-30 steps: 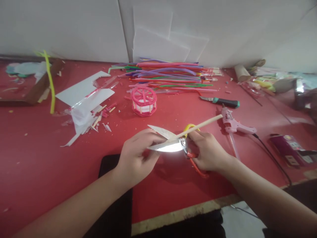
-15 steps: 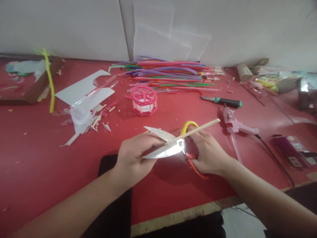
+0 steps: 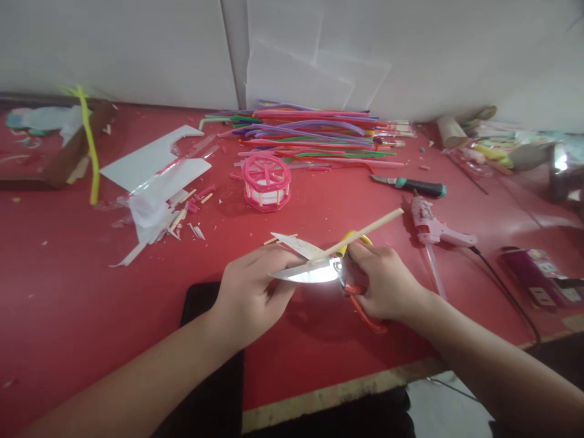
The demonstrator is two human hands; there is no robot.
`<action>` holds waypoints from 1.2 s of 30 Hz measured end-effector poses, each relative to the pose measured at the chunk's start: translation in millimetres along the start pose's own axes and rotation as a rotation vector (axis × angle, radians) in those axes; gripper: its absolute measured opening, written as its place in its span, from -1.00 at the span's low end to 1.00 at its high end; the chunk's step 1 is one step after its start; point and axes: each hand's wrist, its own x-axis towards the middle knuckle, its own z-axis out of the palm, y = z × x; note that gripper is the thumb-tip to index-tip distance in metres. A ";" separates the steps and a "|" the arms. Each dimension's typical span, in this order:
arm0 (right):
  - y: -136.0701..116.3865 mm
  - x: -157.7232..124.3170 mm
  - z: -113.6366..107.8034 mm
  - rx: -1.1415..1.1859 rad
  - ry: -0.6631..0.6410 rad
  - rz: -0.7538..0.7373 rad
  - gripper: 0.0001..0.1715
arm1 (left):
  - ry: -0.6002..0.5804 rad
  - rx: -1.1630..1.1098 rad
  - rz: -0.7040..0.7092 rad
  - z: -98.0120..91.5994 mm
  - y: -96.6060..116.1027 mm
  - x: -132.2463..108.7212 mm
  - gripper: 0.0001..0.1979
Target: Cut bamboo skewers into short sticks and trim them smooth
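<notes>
One stick (image 3: pixel 376 227) pinched by left fingers (image 3: pixel 275 256), right fingers (image 3: pixel 364 255) curled round scissors (image 3: pixel 314 272), pink cage (image 3: pixel 268 184) holding something white (image 3: pixel 269 198)

A glue gun (image 3: pixel 425 226), knife (image 3: pixel 423 187) and scraps (image 3: pixel 148 214) suggest a craft workshop.

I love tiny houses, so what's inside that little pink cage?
Something white shows through the sides of the pink cage; its underside and far side are covered, so I can't name it.

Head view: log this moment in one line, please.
left hand: holding pale stick; right hand: gripping scissors; scissors: blades apart, stick between; pink openwork drum: beyond hands
</notes>
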 end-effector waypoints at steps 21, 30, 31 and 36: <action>3.3 1.4 -0.6 0.005 0.088 -0.101 -0.76 | 0.034 -0.166 -0.184 -0.5 -0.3 3.2 -0.78; 1.5 2.1 -1.7 0.041 0.085 -0.131 -0.70 | -0.008 -0.134 -0.175 -0.4 -0.7 1.3 -0.78; 1.6 2.4 -1.7 0.041 0.088 -0.144 -0.71 | -0.010 -0.136 -0.164 -0.4 -1.0 0.8 -0.78; 3.5 2.6 0.4 0.048 0.103 -0.157 -0.73 | -0.020 -0.122 -0.135 -1.0 -1.9 1.0 -0.76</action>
